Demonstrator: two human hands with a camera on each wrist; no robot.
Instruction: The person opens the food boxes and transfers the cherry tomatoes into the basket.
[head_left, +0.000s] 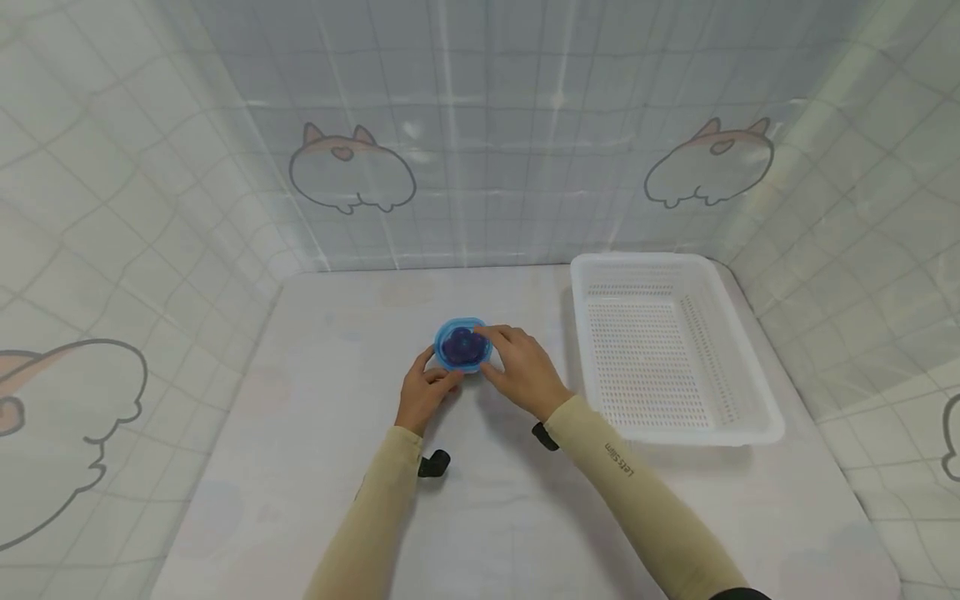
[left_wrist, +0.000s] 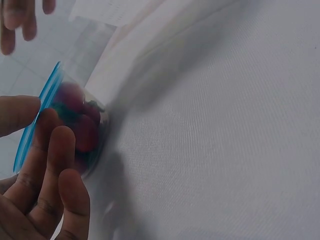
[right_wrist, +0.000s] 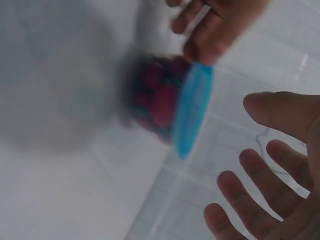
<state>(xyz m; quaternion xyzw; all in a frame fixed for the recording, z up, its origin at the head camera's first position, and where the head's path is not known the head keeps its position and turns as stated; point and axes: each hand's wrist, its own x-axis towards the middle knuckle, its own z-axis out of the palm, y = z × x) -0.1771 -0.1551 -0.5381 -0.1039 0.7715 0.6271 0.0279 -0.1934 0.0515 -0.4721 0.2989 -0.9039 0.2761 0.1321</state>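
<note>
A small clear tub with a translucent blue lid stands on the white table in front of me. Through its side, red round pieces with bits of green show in both wrist views; from above they look dark purple. My left hand grips the tub at its near left, the thumb on the lid's rim and fingers along the side. My right hand hovers at the tub's right, over the lid in the head view. In the right wrist view its fingers are spread, apart from the lid, holding nothing.
A white perforated plastic basket stands on the right of the table. Sheets with a grid print and cartoon animals hang at the back and both sides. Dark devices sit at both wrists.
</note>
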